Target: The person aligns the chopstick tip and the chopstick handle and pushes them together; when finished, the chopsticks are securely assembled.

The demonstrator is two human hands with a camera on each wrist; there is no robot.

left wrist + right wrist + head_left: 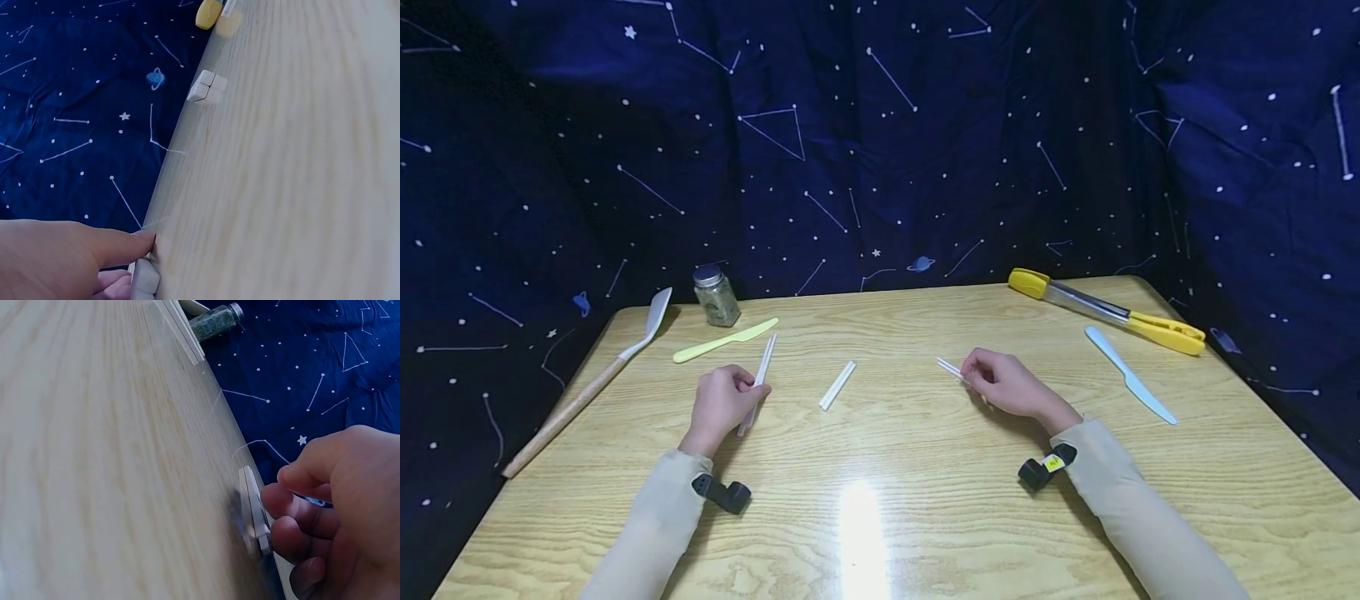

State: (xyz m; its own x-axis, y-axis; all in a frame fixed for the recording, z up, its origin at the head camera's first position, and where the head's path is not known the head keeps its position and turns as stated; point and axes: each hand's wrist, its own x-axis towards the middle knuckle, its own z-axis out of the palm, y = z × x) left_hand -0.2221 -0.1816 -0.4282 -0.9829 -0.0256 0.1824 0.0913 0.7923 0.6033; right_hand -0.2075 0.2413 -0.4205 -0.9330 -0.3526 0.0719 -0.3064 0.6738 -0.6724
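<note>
A: All eyes on the left hand [722,404]! The left sticks [766,358] are gripped there, pinched between thumb and curled fingers, no wide gap left!

B: And where are they being held?

A: At the left of the table [925,500], far ends angled slightly to the right, just beside the tip of the yellow knife [726,340]. By the wrist view, the pair is seen end-on under the thumb.

B: Over to the right hand [1006,385], then!

A: Fingers loosely curled there, little space between thumb and fingertips. The right sticks [949,367] are seen right at those fingertips, but whether they are gripped or merely touched cannot be told.

B: And between the hands?

A: The middle sticks [837,386]! Laid flat on the wood, side by side, slanted, touched by neither hand, nearer the left one.

B: What's been set round the edges?

A: On the left, the turner [587,395] is laid aslant, and the jar [717,297] is stood upright behind the yellow knife. On the right, the blue knife [1129,379] is placed in front of the tongs [1086,304]. All backed by a starry cloth [880,150]!
</note>
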